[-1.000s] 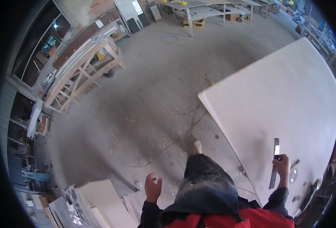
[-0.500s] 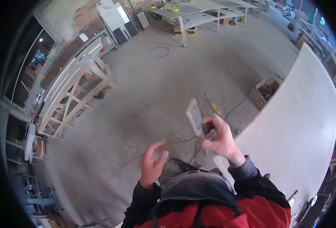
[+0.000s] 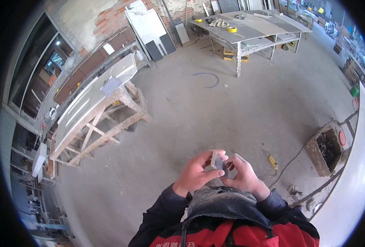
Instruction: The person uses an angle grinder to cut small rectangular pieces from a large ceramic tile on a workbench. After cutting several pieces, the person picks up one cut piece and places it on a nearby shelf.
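In front of my waist, both hands meet on a small flat block (image 3: 218,163), pale along its edge and dark grey on its face, which looks like a sanding block. My left hand (image 3: 197,172) is closed round its left end, thumb across the near side and fingers behind. My right hand (image 3: 245,176) pinches the block from the right with bent fingers, covering that end. Below the hands hangs a dusty dark apron (image 3: 223,203).
A large white panel (image 3: 351,181) stands along my right side. Beside it are a box of scraps (image 3: 318,158) and a yellow-handled tool (image 3: 272,162) with a cord on the floor. A wooden frame bench (image 3: 96,119) stands left; a long worktable (image 3: 252,29) is at the back.
My left hand has come up from the empty air and closed on the block. The block has turned and lowered between both hands. The view has swung right, away from the white panel.
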{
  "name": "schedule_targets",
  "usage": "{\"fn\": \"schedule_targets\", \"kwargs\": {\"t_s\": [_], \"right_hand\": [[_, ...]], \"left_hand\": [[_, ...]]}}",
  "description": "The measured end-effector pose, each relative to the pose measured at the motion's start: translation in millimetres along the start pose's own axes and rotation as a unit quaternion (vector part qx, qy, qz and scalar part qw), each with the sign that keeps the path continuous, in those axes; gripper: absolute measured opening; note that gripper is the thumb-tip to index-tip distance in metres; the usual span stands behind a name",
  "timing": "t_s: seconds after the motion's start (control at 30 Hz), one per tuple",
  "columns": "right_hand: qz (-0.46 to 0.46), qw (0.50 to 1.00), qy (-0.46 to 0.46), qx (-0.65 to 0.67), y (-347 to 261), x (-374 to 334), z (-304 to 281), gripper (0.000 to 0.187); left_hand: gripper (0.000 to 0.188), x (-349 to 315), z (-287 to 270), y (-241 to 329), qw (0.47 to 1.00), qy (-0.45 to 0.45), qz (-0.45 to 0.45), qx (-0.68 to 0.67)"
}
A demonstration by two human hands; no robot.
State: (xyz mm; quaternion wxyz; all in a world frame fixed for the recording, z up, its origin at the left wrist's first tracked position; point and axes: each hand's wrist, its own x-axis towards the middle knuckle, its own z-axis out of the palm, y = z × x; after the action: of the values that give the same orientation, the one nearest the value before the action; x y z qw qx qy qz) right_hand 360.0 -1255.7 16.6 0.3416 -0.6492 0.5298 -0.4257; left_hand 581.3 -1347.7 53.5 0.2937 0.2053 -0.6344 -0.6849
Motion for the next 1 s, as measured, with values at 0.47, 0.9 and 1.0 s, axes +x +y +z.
{"fn": "schedule_targets", "kwargs": {"t_s": [0.47,0.9,1.0], "right_hand": [[-0.005,0.982,-0.107,0.156,152,501,-3,0.052],[0.050,0.963,-0.068,0.256,290,1036,-21,0.038],[0.085,0.967,-0.067,0.230,325,1164,-16,0.036]], "left_hand": [[0.066,331,-321,-8,0.927,0.139,0.101,0.333],[0.030,517,-699,-134,0.804,0.581,-0.123,-0.028],[0.029,598,-796,-164,0.799,0.575,-0.161,-0.067]]}}
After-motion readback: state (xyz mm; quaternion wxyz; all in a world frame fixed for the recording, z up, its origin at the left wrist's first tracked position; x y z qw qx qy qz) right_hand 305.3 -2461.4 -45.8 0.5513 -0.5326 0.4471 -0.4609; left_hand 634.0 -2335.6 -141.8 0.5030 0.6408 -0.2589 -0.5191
